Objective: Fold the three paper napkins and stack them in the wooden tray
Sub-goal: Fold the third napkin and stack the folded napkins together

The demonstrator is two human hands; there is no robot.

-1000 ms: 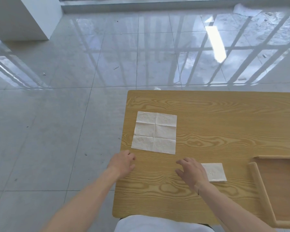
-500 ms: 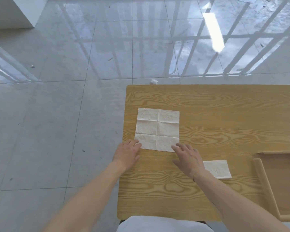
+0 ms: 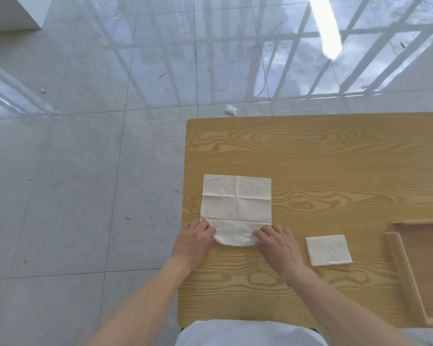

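An unfolded paper napkin (image 3: pixel 236 204) lies flat near the left end of the wooden table (image 3: pixel 335 158). The left hand (image 3: pixel 193 242) pinches its near left corner and the right hand (image 3: pixel 276 243) pinches its near right corner, so the near edge curls up off the table. A folded napkin (image 3: pixel 328 250) lies just right of the right hand, between it and the wooden tray (image 3: pixel 400 270) at the right edge. A crumpled scrap (image 3: pixel 231 110) lies on the tiled floor (image 3: pixel 85 171) beyond the table.

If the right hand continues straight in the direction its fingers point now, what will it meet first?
The right hand points up-left, pinching the near edge of the unfolded napkin. Going straight on, it would probably only slide further over that napkin; nothing else lies in that line.
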